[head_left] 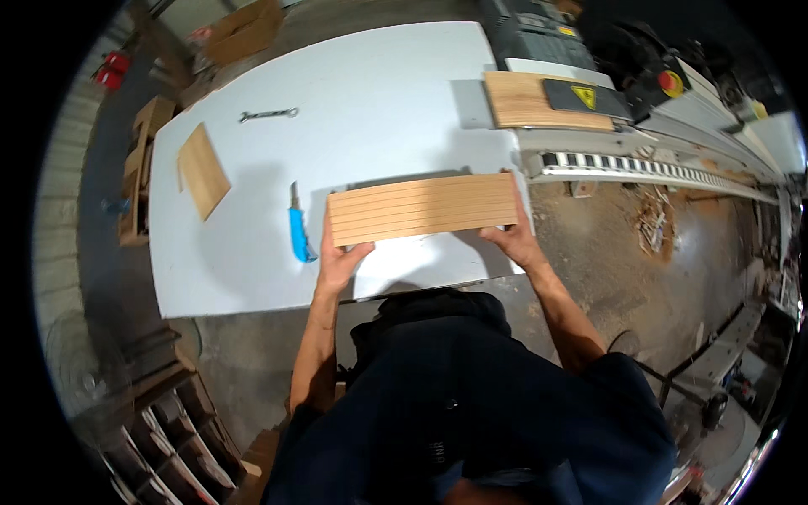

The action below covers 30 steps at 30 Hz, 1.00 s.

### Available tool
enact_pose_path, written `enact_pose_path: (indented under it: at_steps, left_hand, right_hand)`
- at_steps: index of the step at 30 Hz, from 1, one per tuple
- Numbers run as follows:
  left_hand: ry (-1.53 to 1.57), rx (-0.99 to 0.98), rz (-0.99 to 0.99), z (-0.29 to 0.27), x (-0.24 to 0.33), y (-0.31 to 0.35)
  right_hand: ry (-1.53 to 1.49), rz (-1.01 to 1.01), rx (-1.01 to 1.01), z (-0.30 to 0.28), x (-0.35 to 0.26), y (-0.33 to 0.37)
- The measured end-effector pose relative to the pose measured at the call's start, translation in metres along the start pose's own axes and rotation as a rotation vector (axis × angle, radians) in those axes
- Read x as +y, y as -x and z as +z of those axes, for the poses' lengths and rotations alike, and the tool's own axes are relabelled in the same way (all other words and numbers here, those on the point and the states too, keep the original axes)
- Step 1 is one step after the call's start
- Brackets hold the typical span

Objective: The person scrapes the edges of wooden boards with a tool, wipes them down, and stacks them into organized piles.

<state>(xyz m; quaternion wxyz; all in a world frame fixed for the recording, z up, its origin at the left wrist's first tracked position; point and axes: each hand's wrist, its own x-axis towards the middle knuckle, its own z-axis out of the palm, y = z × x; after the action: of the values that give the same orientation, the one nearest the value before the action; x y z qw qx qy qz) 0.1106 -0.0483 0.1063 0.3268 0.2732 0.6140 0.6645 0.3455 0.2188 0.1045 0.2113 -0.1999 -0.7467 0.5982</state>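
Note:
Between my two hands is a stack of thin wooden boards [422, 206], its layered long side facing up toward me, over the near edge of the white table. My left hand [339, 263] grips the left end, thumb on the near side. The right end is in my right hand [515, 240], thumb likewise on the near side; the far fingers of both hands are mostly hidden behind the boards. Just left of my left hand lies a utility knife [299, 231] with a blue handle and its blade out.
The white table [379, 93] carries a wrench [268, 114] and a loose wooden board [203, 172]. At the right stands a machine with a wooden board [518, 99] on it, a red stop button [670, 82] and a long toothed-looking rail [648, 168]. Wood scraps [656, 223] litter the floor.

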Motion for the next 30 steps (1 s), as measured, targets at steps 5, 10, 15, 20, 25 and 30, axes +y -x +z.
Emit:
enact_pose_path:
  at_steps: [5, 10, 15, 20, 25, 30]
  left_hand:
    - [-0.101, -0.046, -0.015, -0.011, 0.01, -0.003]
    - [-0.42, -0.035, 0.027, -0.023, 0.021, -0.007]
    - [-0.331, 0.02, -0.009, -0.026, 0.017, 0.003]
    - [-0.514, 0.003, 0.099, -0.029, 0.003, 0.004]
    - [-0.443, 0.0, 0.048, -0.029, -0.004, 0.002]
    - [-0.333, 0.066, -0.007, -0.027, -0.003, 0.013]
  right_hand:
    - [-0.036, 0.006, -0.04, -0.006, 0.005, 0.002]
    - [0.136, -0.027, -0.092, -0.016, 0.003, -0.002]
    - [0.267, -0.036, -0.106, -0.018, -0.008, -0.007]
    - [0.274, -0.025, -0.119, -0.019, -0.003, -0.011]
    - [0.308, -0.015, -0.148, -0.015, 0.013, -0.01]
    - [0.112, 0.109, -0.173, -0.015, 0.038, 0.001]
